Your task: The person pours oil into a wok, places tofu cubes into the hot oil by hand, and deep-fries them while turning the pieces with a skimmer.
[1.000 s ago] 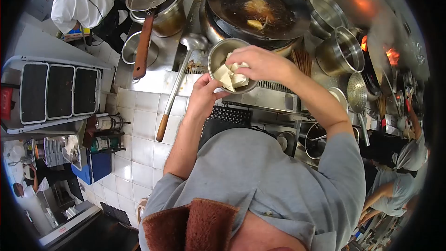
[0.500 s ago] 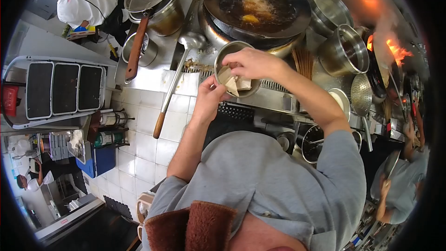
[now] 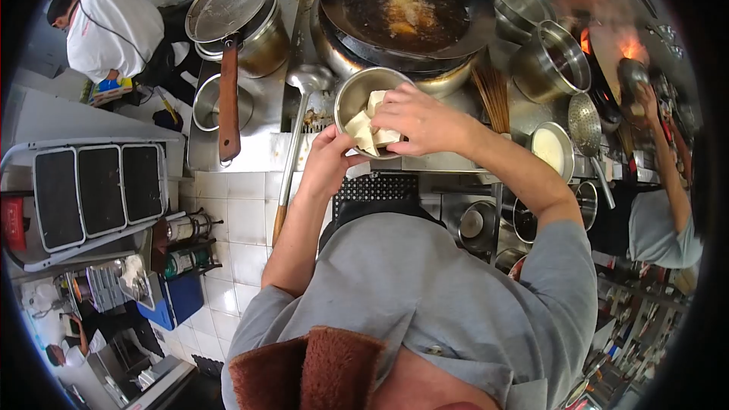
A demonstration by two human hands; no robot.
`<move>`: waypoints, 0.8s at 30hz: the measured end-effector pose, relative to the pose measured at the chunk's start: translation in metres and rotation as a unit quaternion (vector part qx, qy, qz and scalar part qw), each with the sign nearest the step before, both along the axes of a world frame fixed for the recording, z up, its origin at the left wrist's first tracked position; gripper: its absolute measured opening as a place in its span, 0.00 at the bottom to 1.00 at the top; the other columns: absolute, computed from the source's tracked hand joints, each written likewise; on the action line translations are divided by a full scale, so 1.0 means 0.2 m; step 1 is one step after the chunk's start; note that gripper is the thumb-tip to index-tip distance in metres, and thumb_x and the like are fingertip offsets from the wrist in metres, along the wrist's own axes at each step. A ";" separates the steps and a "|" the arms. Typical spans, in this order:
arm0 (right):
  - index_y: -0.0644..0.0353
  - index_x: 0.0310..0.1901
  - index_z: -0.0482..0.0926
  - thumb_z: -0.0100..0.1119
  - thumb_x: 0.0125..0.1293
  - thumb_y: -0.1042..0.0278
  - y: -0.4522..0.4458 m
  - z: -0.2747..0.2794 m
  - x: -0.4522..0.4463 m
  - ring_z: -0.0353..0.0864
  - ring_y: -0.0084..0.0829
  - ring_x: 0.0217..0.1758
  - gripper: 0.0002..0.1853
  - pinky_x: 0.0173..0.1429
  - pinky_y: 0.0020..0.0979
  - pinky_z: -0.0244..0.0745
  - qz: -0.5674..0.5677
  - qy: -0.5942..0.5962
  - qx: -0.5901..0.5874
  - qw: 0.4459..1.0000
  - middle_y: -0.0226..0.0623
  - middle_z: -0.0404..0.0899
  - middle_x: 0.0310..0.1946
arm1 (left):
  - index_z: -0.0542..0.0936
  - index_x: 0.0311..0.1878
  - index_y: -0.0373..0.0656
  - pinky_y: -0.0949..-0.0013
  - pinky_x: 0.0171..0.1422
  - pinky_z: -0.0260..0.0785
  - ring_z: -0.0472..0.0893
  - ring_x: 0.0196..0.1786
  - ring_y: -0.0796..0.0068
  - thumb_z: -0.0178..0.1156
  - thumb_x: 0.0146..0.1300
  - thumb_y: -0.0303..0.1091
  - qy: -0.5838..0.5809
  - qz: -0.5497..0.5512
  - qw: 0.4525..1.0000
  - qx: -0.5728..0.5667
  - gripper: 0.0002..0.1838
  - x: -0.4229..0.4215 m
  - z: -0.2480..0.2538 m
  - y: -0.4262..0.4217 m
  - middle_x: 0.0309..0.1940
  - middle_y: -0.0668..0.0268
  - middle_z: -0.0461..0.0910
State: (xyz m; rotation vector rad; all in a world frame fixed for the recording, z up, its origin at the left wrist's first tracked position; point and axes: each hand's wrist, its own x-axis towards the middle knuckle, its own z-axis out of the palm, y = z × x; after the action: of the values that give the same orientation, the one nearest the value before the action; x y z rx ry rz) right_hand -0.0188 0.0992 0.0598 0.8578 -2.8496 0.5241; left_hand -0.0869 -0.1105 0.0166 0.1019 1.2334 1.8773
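Tofu-like white chunks sat in a small steel bowl, held just in front of the wok of bubbling oil. Left hand had the rim pinched, pretty much closed on it. Right hand was half curled over the chunks, couldn't tell if it actually gripped one.

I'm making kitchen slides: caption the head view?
Left hand holds metal bowl; right hand touches tofu-like chunks near a wok.

Commercial kitchen, large blackened wok, steel pots, leaping flames; co-workers around
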 end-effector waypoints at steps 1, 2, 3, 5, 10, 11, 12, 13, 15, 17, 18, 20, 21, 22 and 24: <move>0.57 0.46 0.76 0.68 0.46 0.62 -0.01 -0.01 0.01 0.73 0.36 0.49 0.23 0.54 0.38 0.64 -0.006 -0.001 0.004 1.000 0.34 0.77 0.38 | 0.76 0.46 0.36 0.59 0.48 0.80 0.81 0.45 0.69 0.52 0.59 0.23 -0.009 -0.004 1.000 0.009 0.11 -0.01 0.01 -0.01 0.43 0.60 0.79; 0.56 0.45 0.76 0.68 0.47 0.62 -0.02 -0.02 0.01 0.74 0.37 0.47 0.22 0.52 0.38 0.66 -0.023 0.014 -0.010 1.000 0.34 0.77 0.38 | 0.76 0.46 0.36 0.59 0.48 0.80 0.81 0.45 0.69 0.52 0.59 0.23 -0.017 -0.006 1.000 0.018 0.12 -0.02 0.01 -0.02 0.43 0.60 0.79; 0.56 0.45 0.76 0.68 0.47 0.62 -0.02 -0.02 0.01 0.76 0.38 0.46 0.22 0.50 0.39 0.68 -0.038 0.030 -0.024 0.999 0.34 0.77 0.38 | 0.76 0.47 0.36 0.59 0.48 0.80 0.80 0.46 0.69 0.51 0.58 0.22 -0.023 -0.017 0.999 0.026 0.13 -0.04 0.00 -0.03 0.43 0.61 0.79; 0.55 0.45 0.76 0.67 0.48 0.63 -0.03 0.00 0.03 0.76 0.39 0.43 0.20 0.47 0.40 0.70 -0.064 0.003 -0.015 0.998 0.35 0.76 0.37 | 0.76 0.48 0.36 0.60 0.49 0.80 0.80 0.46 0.69 0.51 0.58 0.22 -0.023 -0.027 0.999 0.037 0.14 -0.07 -0.02 -0.04 0.43 0.60 0.79; 0.56 0.42 0.77 0.65 0.49 0.65 0.06 0.17 0.01 0.79 0.40 0.37 0.17 0.41 0.40 0.74 -0.114 -0.073 -0.034 0.990 0.38 0.76 0.36 | 0.75 0.50 0.35 0.61 0.49 0.81 0.80 0.47 0.69 0.52 0.57 0.22 -0.029 -0.040 0.997 0.056 0.16 -0.10 -0.01 -0.04 0.45 0.60 0.78; 0.57 0.41 0.77 0.65 0.50 0.64 0.11 0.22 -0.02 0.79 0.39 0.37 0.16 0.41 0.39 0.74 -0.129 -0.083 -0.085 0.984 0.39 0.77 0.34 | 0.75 0.51 0.35 0.61 0.49 0.81 0.79 0.47 0.69 0.52 0.57 0.22 -0.031 -0.039 0.997 0.055 0.17 -0.10 -0.01 -0.04 0.45 0.60 0.77; 0.59 0.40 0.77 0.64 0.50 0.63 0.17 0.25 -0.05 0.79 0.38 0.37 0.16 0.42 0.37 0.74 -0.144 -0.093 -0.136 0.976 0.40 0.78 0.33 | 0.74 0.51 0.35 0.61 0.49 0.81 0.79 0.48 0.69 0.51 0.57 0.22 -0.034 -0.036 0.997 0.052 0.17 -0.10 -0.01 -0.05 0.46 0.60 0.77; 0.59 0.39 0.77 0.65 0.50 0.62 0.25 0.27 -0.08 0.80 0.38 0.37 0.16 0.42 0.36 0.74 -0.199 -0.102 -0.150 0.963 0.41 0.78 0.32 | 0.74 0.51 0.35 0.61 0.49 0.81 0.79 0.48 0.69 0.51 0.57 0.22 -0.033 -0.033 0.997 0.054 0.17 -0.10 -0.01 -0.06 0.46 0.60 0.77; 0.59 0.38 0.78 0.65 0.50 0.60 0.44 0.26 -0.17 0.81 0.38 0.37 0.16 0.42 0.37 0.75 -0.294 -0.084 -0.124 0.944 0.42 0.80 0.32 | 0.76 0.49 0.37 0.57 0.52 0.79 0.80 0.49 0.70 0.52 0.59 0.25 -0.022 -0.014 0.999 0.043 0.15 -0.08 -0.02 -0.08 0.46 0.61 0.80; 0.58 0.38 0.78 0.65 0.50 0.60 0.63 0.10 -0.28 0.81 0.40 0.38 0.16 0.42 0.38 0.75 -0.330 -0.056 -0.082 0.939 0.42 0.80 0.33 | 0.76 0.50 0.37 0.57 0.53 0.78 0.79 0.50 0.70 0.52 0.59 0.25 -0.021 -0.007 0.999 0.042 0.15 -0.07 -0.03 -0.09 0.46 0.61 0.79; 0.57 0.38 0.79 0.66 0.50 0.59 0.73 -0.01 -0.32 0.81 0.41 0.40 0.16 0.43 0.39 0.75 -0.385 -0.064 0.016 0.921 0.42 0.81 0.35 | 0.75 0.50 0.37 0.57 0.54 0.78 0.79 0.50 0.71 0.52 0.59 0.26 -0.021 0.000 0.999 0.039 0.15 -0.07 -0.03 -0.10 0.47 0.61 0.79; 0.56 0.38 0.81 0.66 0.50 0.57 0.82 -0.07 -0.30 0.81 0.42 0.42 0.16 0.44 0.41 0.75 -0.430 -0.072 0.114 0.893 0.42 0.81 0.37 | 0.75 0.50 0.37 0.57 0.54 0.78 0.79 0.50 0.71 0.52 0.59 0.25 -0.023 0.014 0.999 0.048 0.15 -0.05 -0.01 -0.10 0.47 0.61 0.79; 0.55 0.38 0.81 0.66 0.51 0.56 0.85 -0.08 -0.28 0.81 0.42 0.44 0.16 0.45 0.41 0.75 -0.446 -0.057 0.139 0.882 0.42 0.81 0.38 | 0.75 0.50 0.37 0.57 0.54 0.78 0.79 0.50 0.71 0.52 0.60 0.25 -0.025 0.024 0.998 0.056 0.14 -0.05 -0.01 -0.10 0.47 0.61 0.78; 0.55 0.38 0.82 0.67 0.51 0.55 0.81 -0.06 -0.28 0.81 0.43 0.45 0.16 0.46 0.42 0.75 -0.461 -0.042 0.163 0.871 0.42 0.81 0.39 | 0.75 0.50 0.37 0.57 0.54 0.78 0.79 0.50 0.71 0.52 0.60 0.25 -0.025 0.030 0.998 0.053 0.14 -0.05 -0.01 -0.11 0.47 0.61 0.78; 0.56 0.39 0.83 0.67 0.53 0.56 0.72 0.04 -0.24 0.80 0.42 0.46 0.15 0.49 0.40 0.76 -0.447 -0.011 0.179 0.876 0.41 0.81 0.39 | 0.74 0.51 0.35 0.54 0.55 0.77 0.78 0.49 0.69 0.51 0.60 0.23 -0.012 0.048 0.996 0.070 0.15 -0.05 -0.02 -0.11 0.47 0.60 0.77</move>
State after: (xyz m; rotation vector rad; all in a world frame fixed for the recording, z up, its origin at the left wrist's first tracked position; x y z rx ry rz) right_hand -0.0669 0.2434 0.0680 -0.4926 -2.9605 -0.1207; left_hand -0.0969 -0.1326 0.0130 0.0966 1.1060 2.0417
